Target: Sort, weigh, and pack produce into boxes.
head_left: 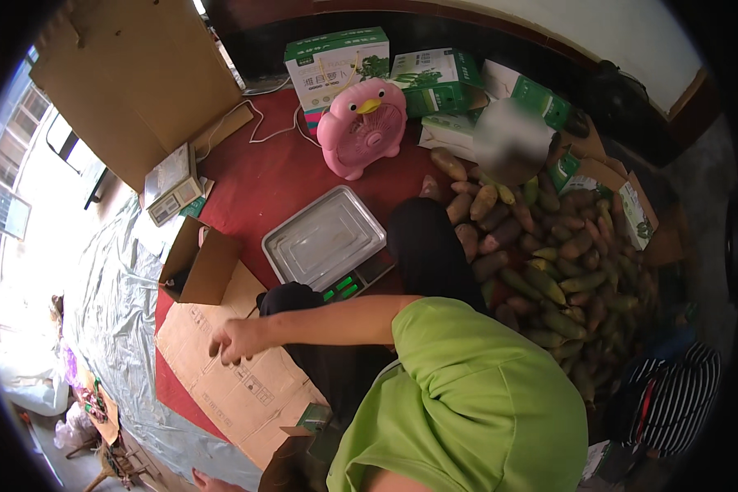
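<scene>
My right hand [239, 340] reaches left over a flattened cardboard sheet [213, 385]. Its fingers are bent down and a little apart, and nothing shows in them. Only part of my left hand [213, 484] shows at the lower edge, one finger sticking out. A dark brown piece, perhaps carton [291, 463], lies between that hand and my green shirt. In front of my knees stands a scale with a metal tray [324, 238] and lit green displays [340, 287]. A small open carton [201, 266] stands just beyond my right hand.
A large heap of reddish and green radishes [558, 271] lies to the right. Behind the scale stands a pink penguin-shaped fan [362, 127] beside printed boxes [340, 61]. Plastic sheeting [115, 320] covers the left side. A large cardboard panel [139, 82] leans at the back left.
</scene>
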Motion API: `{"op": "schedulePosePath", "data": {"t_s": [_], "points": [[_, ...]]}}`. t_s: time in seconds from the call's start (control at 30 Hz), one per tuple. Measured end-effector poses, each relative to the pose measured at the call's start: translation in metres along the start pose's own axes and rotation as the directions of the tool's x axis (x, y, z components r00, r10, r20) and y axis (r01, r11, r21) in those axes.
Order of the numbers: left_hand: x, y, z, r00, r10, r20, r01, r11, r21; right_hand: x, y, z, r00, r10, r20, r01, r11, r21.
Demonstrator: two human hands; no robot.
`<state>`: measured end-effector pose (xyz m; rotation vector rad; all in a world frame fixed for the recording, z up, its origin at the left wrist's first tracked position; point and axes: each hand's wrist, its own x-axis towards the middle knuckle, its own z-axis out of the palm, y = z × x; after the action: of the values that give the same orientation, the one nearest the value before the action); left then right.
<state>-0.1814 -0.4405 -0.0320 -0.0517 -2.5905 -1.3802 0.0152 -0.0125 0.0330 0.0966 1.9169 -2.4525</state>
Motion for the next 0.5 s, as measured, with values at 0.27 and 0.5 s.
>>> {"op": "schedulePosePath", "data": {"t_s": [0.27,0.5], "points": [[-0.066,0.217,0.177,0.94,0.218,0.262,-0.116,0.928,-0.355,-0.089,-0.067,-0.185,0.807,-0.276,-0.522,0.164,0.954,-0.252],[-0.161,0.354,0.315,0.577,0.56,0.594,-0.19,0.8,-0.57,-0.214,-0.016,-0.322,0.441,-0.05,-0.896,0.023,0.999,-0.044]]}}
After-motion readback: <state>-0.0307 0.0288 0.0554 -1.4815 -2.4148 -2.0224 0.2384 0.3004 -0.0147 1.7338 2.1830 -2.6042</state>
